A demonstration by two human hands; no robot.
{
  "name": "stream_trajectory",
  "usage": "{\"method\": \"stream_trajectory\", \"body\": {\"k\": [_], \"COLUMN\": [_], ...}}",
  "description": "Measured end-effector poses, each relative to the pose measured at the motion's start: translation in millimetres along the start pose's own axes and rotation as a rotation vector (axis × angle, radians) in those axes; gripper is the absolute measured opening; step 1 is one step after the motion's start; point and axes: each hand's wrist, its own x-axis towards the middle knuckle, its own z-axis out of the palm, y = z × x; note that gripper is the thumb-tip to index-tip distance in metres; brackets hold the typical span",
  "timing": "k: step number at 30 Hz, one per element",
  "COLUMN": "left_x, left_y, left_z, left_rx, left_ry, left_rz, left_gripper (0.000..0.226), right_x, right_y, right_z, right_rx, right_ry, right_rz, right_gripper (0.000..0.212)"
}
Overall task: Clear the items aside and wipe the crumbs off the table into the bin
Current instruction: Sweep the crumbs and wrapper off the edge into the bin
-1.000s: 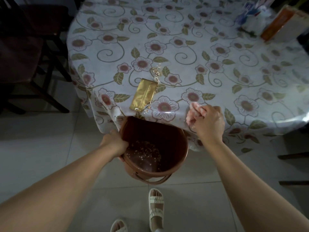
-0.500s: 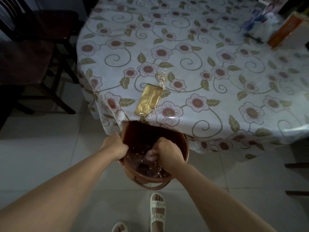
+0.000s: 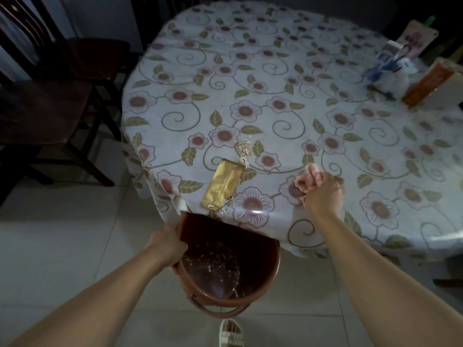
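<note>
Head view: my right hand [image 3: 323, 194], fingers bunched round the pink cloth [image 3: 307, 180], is back over the table's near edge after emptying into the bin [image 3: 253, 289]; my left hand [image 3: 166, 242] grips its rim. Crumbs [image 3: 244, 151] remain beside the gold packet [image 3: 221, 187].

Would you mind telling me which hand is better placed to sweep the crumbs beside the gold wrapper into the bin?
The right hand: it holds the pink cloth above the table, near the crumbs. The left hand grips the bin rim.
</note>
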Motion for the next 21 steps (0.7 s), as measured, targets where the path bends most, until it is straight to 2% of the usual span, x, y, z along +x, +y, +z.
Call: {"method": "stream_trajectory", "body": {"k": [2,4,6,8,11,14,16,18,21], "left_x": [3.1,7.3,10.6,10.6,9.8,6.6,4.6,5.3,9.5], "left_y": [-0.4,-2.7,-0.7,1.8,7.3,13.4,17.4,18.9,17.7], "left_z": [-0.3,-0.9,-1.2,-2.6,-4.4,-6.3,-7.7,-9.0,-10.6], "left_rx": [0.033,0.044,0.025,0.03,0.03,0.059,0.095,0.086,0.081], "left_ry": [0.012,0.005,-0.015,-0.031,-0.032,-0.019,-0.003,-0.002,-0.026], "left_rz": [0.016,0.01,0.013,0.04,0.053,0.056,0.053,0.041,0.01], "left_gripper": [0.026,0.029,0.023,0.009,0.007,0.017,0.023,0.022,0.017], "right_x": [-6.5,-20.7,-30.4,-32.2,-5.2,45.4,66.7,73.6,73.2], "right_y": [-4.2,-11.2,-19.2,-25.8,-26.8,-10.1,-0.8,-3.8,-29.6], "right_z": [13.2,22.4,20.1,10.3,-4.9,-2.1,10.4,23.8,43.1], "right_rx": [-0.036,-0.055,-0.024,0.087,0.211,0.159,0.075,-0.061,-0.069], "right_ry": [-0.005,-0.106,-0.261,-0.338,-0.25,-0.087,-0.108,-0.097,-0.095], "right_rz": [-0.049,-0.193,-0.309,-0.303,-0.207,-0.073,-0.022,-0.028,-0.116], "right_gripper": [0.042,0.043,0.03,0.022,0.018,0.002,0.029,0.036,0.046]}}
